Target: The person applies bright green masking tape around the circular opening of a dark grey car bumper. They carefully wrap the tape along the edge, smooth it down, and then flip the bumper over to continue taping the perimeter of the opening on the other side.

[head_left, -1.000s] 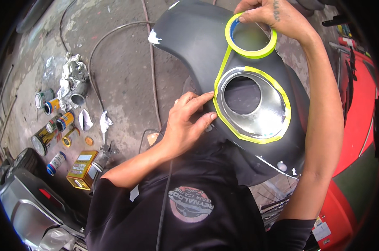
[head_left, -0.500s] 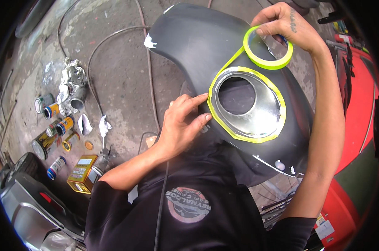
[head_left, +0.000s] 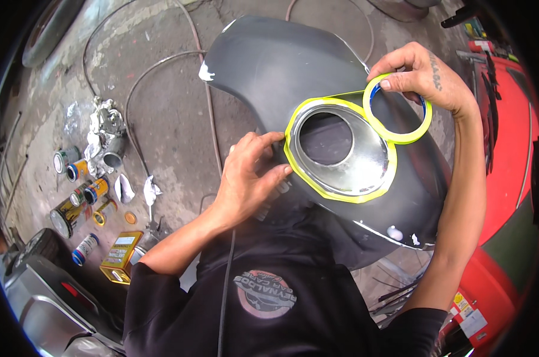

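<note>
A dark grey car fender (head_left: pixel 275 65) rests in front of me, with a bare-metal oval headlight recess (head_left: pixel 367 157) and a round hole through it. Yellow-green masking tape (head_left: pixel 351 197) runs around the rim of the recess. My right hand (head_left: pixel 421 77) pinches the tape roll (head_left: pixel 409 138) at its upper edge, thumb on the blue inner core. From the roll, a taut strip stretches leftward to the top of the rim. My left hand (head_left: pixel 245 169) lies at the rim's left side, index fingertip touching the tape, thumb apart below it.
Several paint cans (head_left: pixel 70 217) stand or lie on the concrete floor at left, near a yellow rectangular tin (head_left: pixel 121 256) and a spray gun (head_left: pixel 110 134). Hoses (head_left: pixel 213 107) cross the floor. A red car body (head_left: pixel 510 143) is at right, a grey bumper (head_left: pixel 49 297) at lower left.
My right hand has moved down and slightly right with the tape roll, and the strip now lies flatter along the top of the rim. My left hand stays at the left side.
</note>
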`<state>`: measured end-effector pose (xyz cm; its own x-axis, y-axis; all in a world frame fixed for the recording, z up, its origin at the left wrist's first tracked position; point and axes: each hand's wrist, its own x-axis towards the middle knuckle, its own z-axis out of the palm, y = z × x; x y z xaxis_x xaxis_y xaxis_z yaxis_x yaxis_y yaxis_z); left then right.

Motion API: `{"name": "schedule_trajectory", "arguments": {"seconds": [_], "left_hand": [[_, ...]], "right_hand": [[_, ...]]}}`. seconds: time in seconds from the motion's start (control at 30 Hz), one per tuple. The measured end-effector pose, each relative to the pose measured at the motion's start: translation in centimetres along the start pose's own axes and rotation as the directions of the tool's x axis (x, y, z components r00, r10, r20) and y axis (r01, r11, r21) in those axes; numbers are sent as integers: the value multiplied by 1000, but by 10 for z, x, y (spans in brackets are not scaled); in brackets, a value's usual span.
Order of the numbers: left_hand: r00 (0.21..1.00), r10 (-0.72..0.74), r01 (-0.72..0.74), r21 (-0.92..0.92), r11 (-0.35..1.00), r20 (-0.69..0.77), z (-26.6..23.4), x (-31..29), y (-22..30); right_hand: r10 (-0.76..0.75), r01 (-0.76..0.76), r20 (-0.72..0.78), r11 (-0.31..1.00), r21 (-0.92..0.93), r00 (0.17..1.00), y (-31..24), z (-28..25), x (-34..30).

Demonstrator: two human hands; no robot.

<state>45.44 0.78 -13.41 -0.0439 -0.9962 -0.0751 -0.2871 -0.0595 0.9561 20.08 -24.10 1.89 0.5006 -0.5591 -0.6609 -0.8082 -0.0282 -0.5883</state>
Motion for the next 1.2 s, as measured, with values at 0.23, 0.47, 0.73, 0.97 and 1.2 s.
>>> {"name": "schedule_trajectory", "arguments": {"seconds": [0.23,0.47,0.73,0.97,1.2], "left_hand": [[999,-19,15,81,997,49,-7,4,8],[963,259,-259,-8,966,68,-28,46,9],[914,370,-398,185,899,167,-3,113,29],[914,370,-401,226,888,168,5,114,29],[918,375,-395,239,887,128,7,111,26]], "right_hand": [[-5,6,81,1000,-16,997,-3,6,-15],[-78,78,47,997,3,996,3,19,-25],[-68,68,7,997,-45,998,-5,24,-34],[-126,92,-142,970,-226,982,-13,39,-40],[-380,144,-485,879,-454,788,-74,54,-124]]}}
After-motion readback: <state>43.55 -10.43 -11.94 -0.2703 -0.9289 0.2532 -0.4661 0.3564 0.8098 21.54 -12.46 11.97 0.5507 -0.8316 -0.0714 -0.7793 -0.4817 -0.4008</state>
